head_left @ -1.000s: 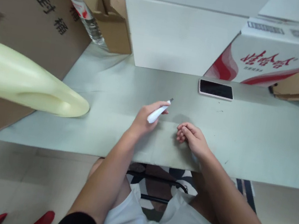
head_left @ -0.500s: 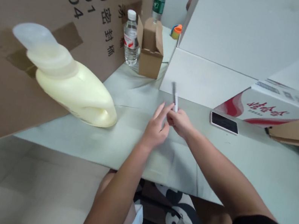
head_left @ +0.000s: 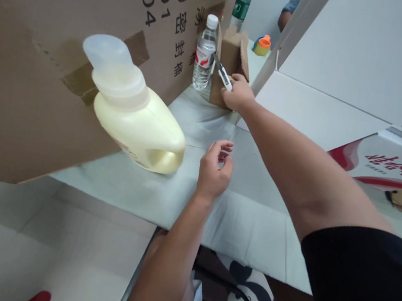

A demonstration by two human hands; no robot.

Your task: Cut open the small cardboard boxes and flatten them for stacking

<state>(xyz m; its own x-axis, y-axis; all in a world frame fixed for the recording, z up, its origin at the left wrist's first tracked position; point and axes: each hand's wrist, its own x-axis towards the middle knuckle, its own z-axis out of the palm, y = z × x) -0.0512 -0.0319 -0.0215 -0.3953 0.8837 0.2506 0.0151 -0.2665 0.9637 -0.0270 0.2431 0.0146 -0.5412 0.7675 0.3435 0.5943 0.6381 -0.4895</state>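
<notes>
My right hand (head_left: 238,93) is stretched far across the table and grips a white utility knife (head_left: 223,74), its tip pointing up and left. The hand is against the small open cardboard box (head_left: 233,58) at the back, beside a clear water bottle (head_left: 204,53). My left hand (head_left: 214,169) hovers over the pale table cover (head_left: 193,195) with its fingers loosely curled and nothing in them. A cream detergent jug (head_left: 137,114) lies on its side just left of that hand.
A large brown cardboard sheet with printed characters (head_left: 70,31) stands along the left. White boxes (head_left: 337,75) and a red-and-white carton (head_left: 395,165) line the right. Another person's arm (head_left: 291,9) and an orange-topped item (head_left: 263,44) show at the far back.
The knife passed from my left hand to my right. My right hand then reached forward with it to the small cardboard box, while my left hand stayed near the middle, empty. My view swung left.
</notes>
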